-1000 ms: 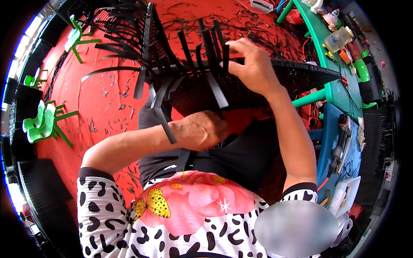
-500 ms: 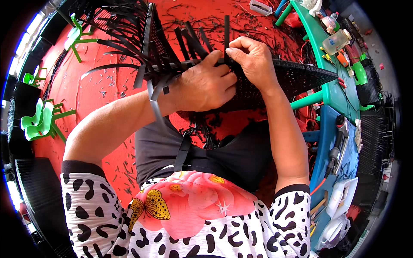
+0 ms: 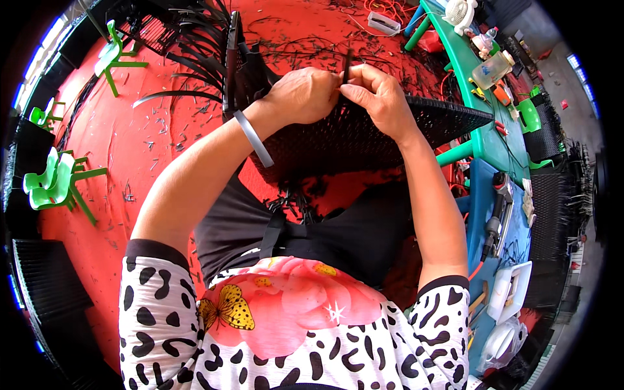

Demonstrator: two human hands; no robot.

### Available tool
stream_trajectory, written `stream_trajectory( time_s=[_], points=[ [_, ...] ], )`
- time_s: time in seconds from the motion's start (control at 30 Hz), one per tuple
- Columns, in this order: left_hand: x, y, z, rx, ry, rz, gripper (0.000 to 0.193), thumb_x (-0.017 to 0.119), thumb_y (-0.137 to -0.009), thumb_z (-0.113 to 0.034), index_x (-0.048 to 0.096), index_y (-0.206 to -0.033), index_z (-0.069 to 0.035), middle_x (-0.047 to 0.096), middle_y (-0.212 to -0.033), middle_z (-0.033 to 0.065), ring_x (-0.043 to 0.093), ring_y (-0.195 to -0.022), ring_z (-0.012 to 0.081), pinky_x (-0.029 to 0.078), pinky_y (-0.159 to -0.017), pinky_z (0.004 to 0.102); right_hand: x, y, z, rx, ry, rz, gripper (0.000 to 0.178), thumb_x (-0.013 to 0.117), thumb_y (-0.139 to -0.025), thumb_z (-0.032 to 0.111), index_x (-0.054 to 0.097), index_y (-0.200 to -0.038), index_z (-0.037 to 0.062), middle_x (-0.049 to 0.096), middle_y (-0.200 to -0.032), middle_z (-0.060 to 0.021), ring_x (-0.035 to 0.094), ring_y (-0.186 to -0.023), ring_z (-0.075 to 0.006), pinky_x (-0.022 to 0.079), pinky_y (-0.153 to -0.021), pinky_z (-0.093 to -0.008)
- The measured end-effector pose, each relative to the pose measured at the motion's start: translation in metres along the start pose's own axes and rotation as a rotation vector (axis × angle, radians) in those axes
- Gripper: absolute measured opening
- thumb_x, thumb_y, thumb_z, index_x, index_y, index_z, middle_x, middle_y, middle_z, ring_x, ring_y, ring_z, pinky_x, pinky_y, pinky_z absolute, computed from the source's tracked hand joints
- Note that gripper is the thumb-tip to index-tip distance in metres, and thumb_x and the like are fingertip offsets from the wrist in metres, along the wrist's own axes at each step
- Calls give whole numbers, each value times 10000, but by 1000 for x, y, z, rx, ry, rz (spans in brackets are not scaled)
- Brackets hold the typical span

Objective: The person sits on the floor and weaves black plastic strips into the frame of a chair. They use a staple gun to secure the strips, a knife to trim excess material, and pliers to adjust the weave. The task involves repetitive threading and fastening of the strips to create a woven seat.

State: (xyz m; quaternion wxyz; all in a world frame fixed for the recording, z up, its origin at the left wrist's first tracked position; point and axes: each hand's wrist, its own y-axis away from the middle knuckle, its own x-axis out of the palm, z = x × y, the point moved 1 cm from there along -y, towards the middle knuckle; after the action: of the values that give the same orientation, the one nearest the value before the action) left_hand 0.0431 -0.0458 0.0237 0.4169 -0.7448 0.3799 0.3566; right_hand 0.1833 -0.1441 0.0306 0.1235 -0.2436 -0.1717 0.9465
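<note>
Red floor covering (image 3: 162, 149), strewn with short black offcuts, fills the upper half of the view. One black woven panel (image 3: 364, 140) lies across the person's lap, with loose black strips fanning out past its upper left corner. Left hand (image 3: 305, 94): closed, knuckles up, resting on the panel's top edge, fingertips meeting those of the other hand; one pale bangle (image 3: 253, 138) on the forearm below the wrist. Right hand (image 3: 380, 97): closed, thumb and forefinger pinched on one black strip (image 3: 348, 65) that stands upright between the two hands; whether the left hand also grips that strip cannot be made out, as its fingers hide the contact. Green plastic chairs: three visible at the left, one (image 3: 114, 55) near the top, two (image 3: 55, 182) stacked or close together lower down, bent by the lens. One green table (image 3: 481, 123) at the right, its legs partly hidden behind the panel, carrying one clear bottle (image 3: 491, 68), one small white fan (image 3: 461, 13) and several small items too small to count. One blue surface (image 3: 517, 227) below it holds one dark tool with a cord (image 3: 497, 218) and two white containers (image 3: 510, 292), the lower one cut off at the rim. Further dark woven panels, number uncertain, stand at the left (image 3: 45, 292) and right (image 3: 552, 208) edges in shadow.
</note>
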Motion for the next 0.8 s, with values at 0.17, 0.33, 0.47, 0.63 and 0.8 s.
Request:
stream_trajectory(
  time_s=[0.17,0.33,0.47,0.63,0.8],
  points=[
    [-8,1,-3,-40,-5,122,210,569,-828,-210,604,-868,-8,629,-770,201,614,-780,388,488,-672,473,4,0,17,-322,423,-65,234,653,-844,247,638,-871,15,573,-694,-74,509,-626,-95,432,-591,-293],
    [-5,5,0,-6,-16,98,222,600,-807,-244,612,-878,-34,626,-761,172,615,-778,365,492,-678,461,10,15,13,11,-9,-93,268,548,-939,257,651,-835,31,659,-775,-38,608,-665,-133,465,-580,-268],
    [0,12,-3,77,-97,-56,231,631,-772,-260,609,-875,-54,625,-768,133,619,-763,335,490,-654,443,22,21,18,246,-670,-291,387,498,-960,340,593,-747,31,608,-707,-78,568,-624,-147,462,-567,-263],
    [4,18,-11,45,-160,-99,303,669,-739,-330,560,-795,-52,615,-751,100,626,-741,303,493,-639,416,33,23,18,128,-762,-340,399,485,-972,278,475,-653,38,475,-593,-44,475,-562,-163,415,-564,-303],
    [13,25,-9,67,-171,-186,352,689,-723,-378,549,-793,-62,605,-731,72,632,-719,275,502,-629,395,28,30,32,43,-628,-312,388,475,-979,228,448,-643,36,445,-582,-39,431,-548,-137,390,-559,-292]
  ],
)
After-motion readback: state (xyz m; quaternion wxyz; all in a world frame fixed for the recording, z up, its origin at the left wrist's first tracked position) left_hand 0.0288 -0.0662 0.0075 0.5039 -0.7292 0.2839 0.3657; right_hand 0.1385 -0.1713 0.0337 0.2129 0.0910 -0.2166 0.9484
